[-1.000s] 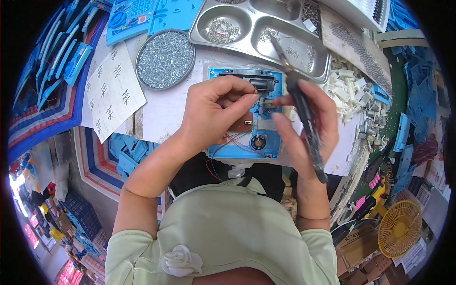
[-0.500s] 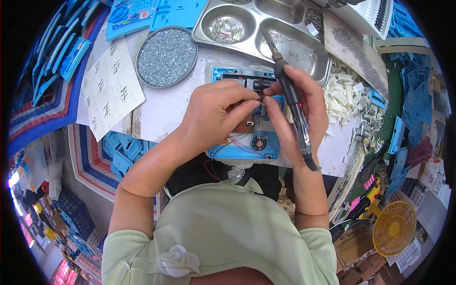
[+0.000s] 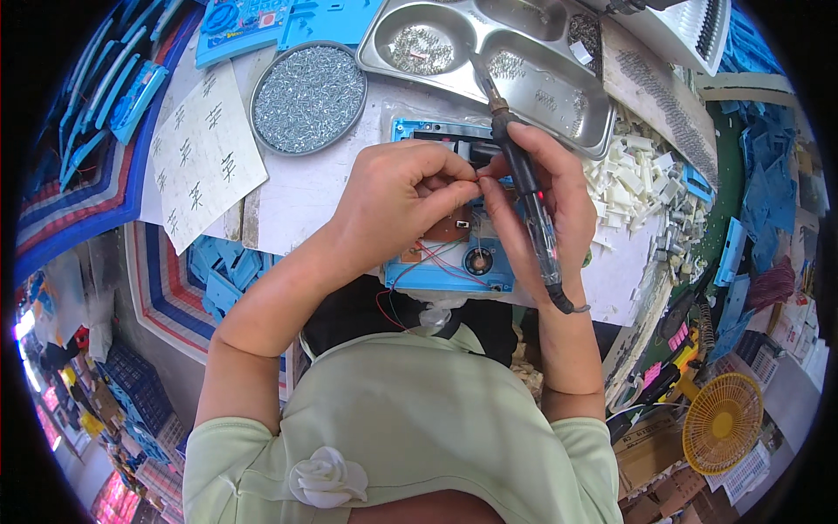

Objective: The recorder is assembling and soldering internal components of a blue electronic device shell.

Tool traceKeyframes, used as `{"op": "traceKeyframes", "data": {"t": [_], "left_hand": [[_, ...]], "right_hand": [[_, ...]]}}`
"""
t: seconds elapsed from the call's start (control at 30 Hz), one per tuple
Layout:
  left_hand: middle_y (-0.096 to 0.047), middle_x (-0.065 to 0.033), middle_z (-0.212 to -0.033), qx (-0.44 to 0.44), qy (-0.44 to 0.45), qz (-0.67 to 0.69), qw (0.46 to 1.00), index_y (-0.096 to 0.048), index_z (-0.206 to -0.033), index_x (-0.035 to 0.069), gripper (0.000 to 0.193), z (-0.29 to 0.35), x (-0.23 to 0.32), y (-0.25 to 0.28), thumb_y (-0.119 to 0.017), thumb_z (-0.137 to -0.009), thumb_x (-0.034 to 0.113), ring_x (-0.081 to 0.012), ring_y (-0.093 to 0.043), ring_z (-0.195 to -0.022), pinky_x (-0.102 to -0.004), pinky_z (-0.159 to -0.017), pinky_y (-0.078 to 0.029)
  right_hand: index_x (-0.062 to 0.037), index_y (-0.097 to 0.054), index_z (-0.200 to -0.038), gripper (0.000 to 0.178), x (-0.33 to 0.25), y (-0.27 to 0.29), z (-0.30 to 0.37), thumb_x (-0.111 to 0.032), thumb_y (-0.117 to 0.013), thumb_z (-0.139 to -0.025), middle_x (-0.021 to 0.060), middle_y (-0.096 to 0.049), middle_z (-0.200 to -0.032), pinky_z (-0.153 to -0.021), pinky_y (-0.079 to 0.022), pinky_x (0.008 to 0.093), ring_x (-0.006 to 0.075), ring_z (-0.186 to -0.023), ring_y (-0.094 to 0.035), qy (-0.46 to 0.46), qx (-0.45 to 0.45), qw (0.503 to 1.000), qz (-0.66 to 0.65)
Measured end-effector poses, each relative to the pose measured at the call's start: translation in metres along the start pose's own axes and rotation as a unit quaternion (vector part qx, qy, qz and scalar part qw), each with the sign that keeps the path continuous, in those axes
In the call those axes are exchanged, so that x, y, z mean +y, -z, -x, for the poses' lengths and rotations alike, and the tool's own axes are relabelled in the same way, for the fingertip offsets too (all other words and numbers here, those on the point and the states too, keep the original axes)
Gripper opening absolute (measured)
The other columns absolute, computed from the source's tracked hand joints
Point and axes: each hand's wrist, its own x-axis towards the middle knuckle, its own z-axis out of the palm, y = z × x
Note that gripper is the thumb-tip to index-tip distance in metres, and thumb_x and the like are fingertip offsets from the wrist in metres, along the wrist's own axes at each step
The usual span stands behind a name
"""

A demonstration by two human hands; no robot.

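White tabletop under tray, dish, paper

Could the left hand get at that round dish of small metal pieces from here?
Likely yes: nothing seems to stand between the left hand and the round dish, though that hand is pinched shut over the blue casing.

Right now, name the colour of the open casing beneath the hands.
The casing is bright blue, best seen in the head view.
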Motion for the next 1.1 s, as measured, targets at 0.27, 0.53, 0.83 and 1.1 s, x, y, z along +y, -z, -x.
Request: {"op": "traceKeyframes", "data": {"t": [0.27, 0.53, 0.83, 1.1], "left_hand": [[-0.068, -0.0067, -0.090, 0.026, -0.054, -0.004, 0.998, -0.072, -0.093, -0.002, 0.007, 0.004, -0.006, 0.003, -0.073, -0.088, 0.003, -0.0091, -0.063, -0.073, -0.0240, -0.064, -0.050], [-0.053, -0.0071, -0.095, 0.056, -0.088, -0.096, 0.990, -0.066, -0.085, -0.003, 0.010, 0.001, -0.007, -0.003, -0.073, -0.082, 0.003, -0.0129, -0.055, -0.071, -0.0256, -0.060, -0.045], [-0.053, -0.0077, -0.092, 0.070, -0.063, -0.138, 0.986, -0.064, -0.081, -0.004, 0.012, 0.000, -0.006, -0.008, -0.073, -0.080, 0.003, -0.0146, -0.058, -0.070, -0.0278, -0.060, -0.049], [-0.053, -0.0070, -0.092, 0.088, -0.070, -0.141, 0.984, -0.063, -0.082, -0.003, 0.009, 0.000, -0.008, -0.010, -0.071, -0.080, 0.003, -0.0140, -0.057, -0.071, -0.0271, -0.060, -0.048]], "right_hand": [[-0.0076, -0.062, -0.126, 0.053, 0.003, -0.010, 0.000, 0.011, -0.074, -0.077, 0.0124, -0.067, -0.098, -0.073, -0.054, 0.0324, 0.0248, -0.081, -0.066, 0.057, 0.068, 0.996, 0.018], [-0.0033, -0.067, -0.119, 0.049, -0.002, 0.005, 0.010, 0.004, -0.083, -0.074, 0.0125, -0.068, -0.095, -0.070, -0.052, 0.0301, 0.0225, -0.081, -0.064, 0.098, 0.082, 0.985, 0.118], [-0.0009, -0.063, -0.106, 0.034, -0.015, 0.053, 0.030, 0.001, -0.080, -0.077, 0.0101, -0.063, -0.080, -0.068, -0.046, 0.0378, 0.0249, -0.069, -0.057, 0.119, 0.018, 0.991, 0.060], [-0.0046, -0.064, -0.102, 0.033, -0.009, 0.048, 0.037, -0.001, -0.078, -0.072, 0.0072, -0.059, -0.069, -0.064, -0.043, 0.0375, 0.0250, -0.060, -0.053, 0.135, -0.037, 0.987, 0.081]]}}
